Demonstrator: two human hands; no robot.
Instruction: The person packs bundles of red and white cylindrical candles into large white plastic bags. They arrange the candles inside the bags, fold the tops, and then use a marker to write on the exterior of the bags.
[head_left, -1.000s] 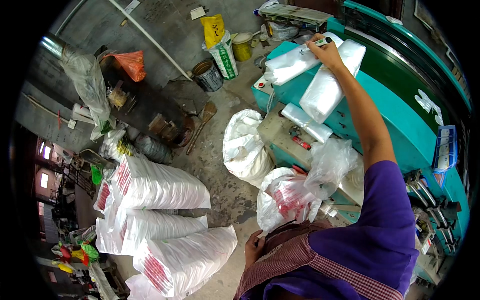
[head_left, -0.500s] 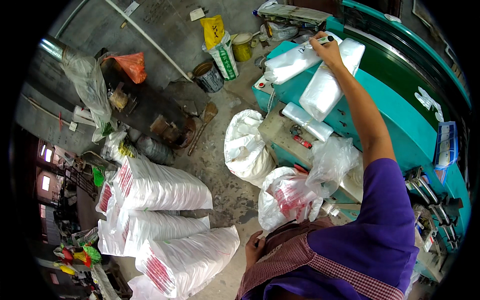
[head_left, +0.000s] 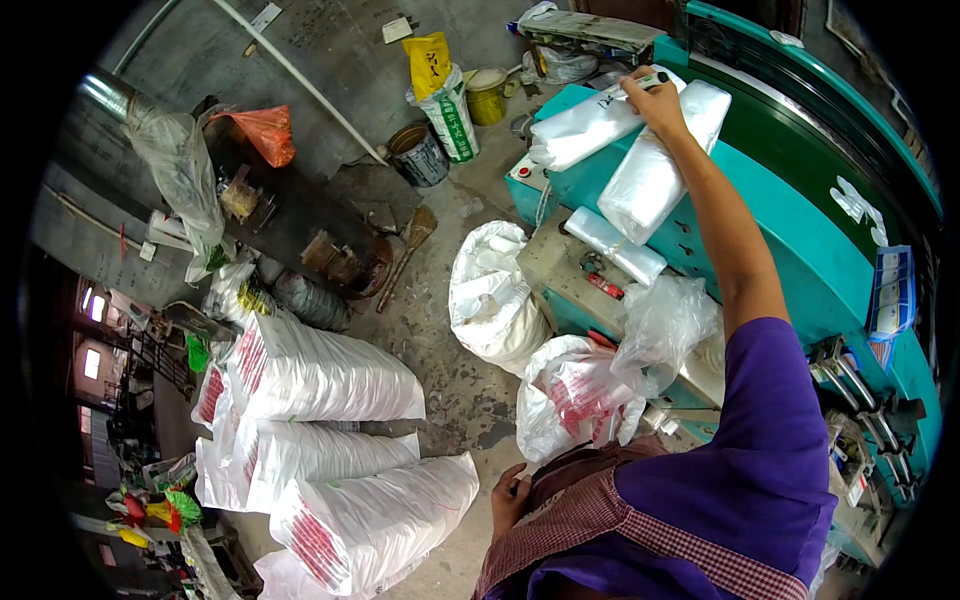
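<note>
At the far right of the middle, my right hand [head_left: 654, 102] is closed round a marker pen [head_left: 652, 80] with a black end. It rests over a white plastic-film roll [head_left: 580, 130], which carries a few dark handwritten strokes. Another thick roll of clear-white film [head_left: 660, 165] lies alongside, under my wrist, on the teal machine [head_left: 770, 235]. Low in the middle, my left hand [head_left: 507, 507] hangs by my checked apron [head_left: 560, 510]. Its fingers are curled against a small black thing, mostly hidden.
A smaller film roll [head_left: 615, 245] and crumpled clear plastic [head_left: 668, 325] lie on the machine's side ledge. Two open white sacks [head_left: 495, 300] stand below it. Several filled white sacks [head_left: 340, 375] lie at left. A dark stove [head_left: 290, 215], broom [head_left: 410, 250] and buckets [head_left: 418, 155] stand farther back.
The dark strokes on the film roll beside my right hand look slightly fuller. Both hands stay in nearly the same place.
</note>
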